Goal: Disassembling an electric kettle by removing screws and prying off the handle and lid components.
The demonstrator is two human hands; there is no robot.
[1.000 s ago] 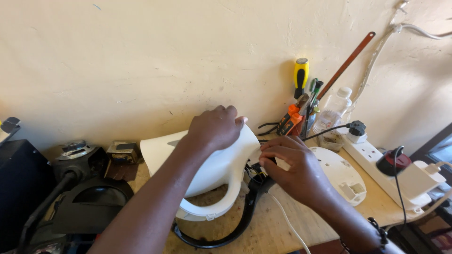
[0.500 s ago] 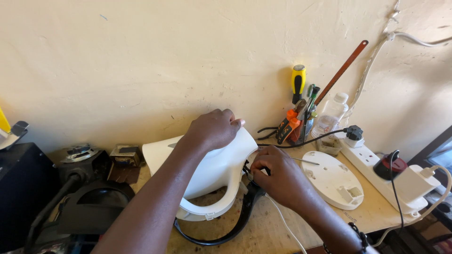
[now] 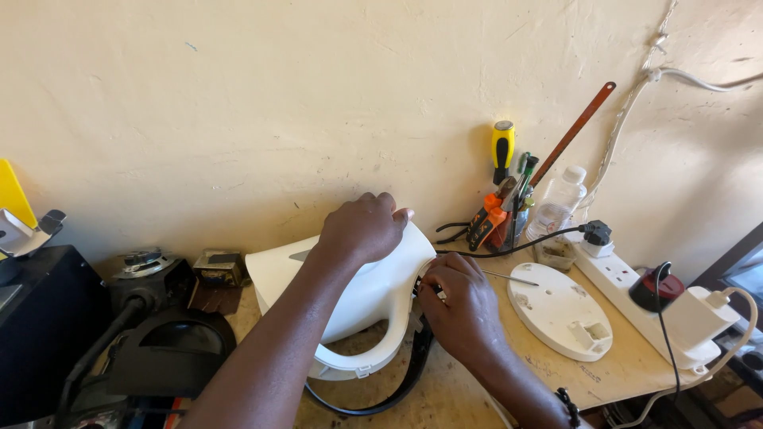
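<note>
A white plastic electric kettle lies on its side on the wooden bench, its handle toward me. My left hand presses down on top of the kettle body, near its base end. My right hand is at the kettle's open base, fingers pinched on small dark parts and wires there. A thin metal tool sticks out from that hand toward the right. What the fingers grip is partly hidden.
A round white kettle base plate lies to the right. A white power strip with plugs runs along the right edge. Screwdrivers and pliers, a hacksaw and a clear bottle stand against the wall. Black appliances sit at left.
My right hand has shifted left, closer into the kettle's base. The view has drifted slightly. My left hand stays on the kettle.
</note>
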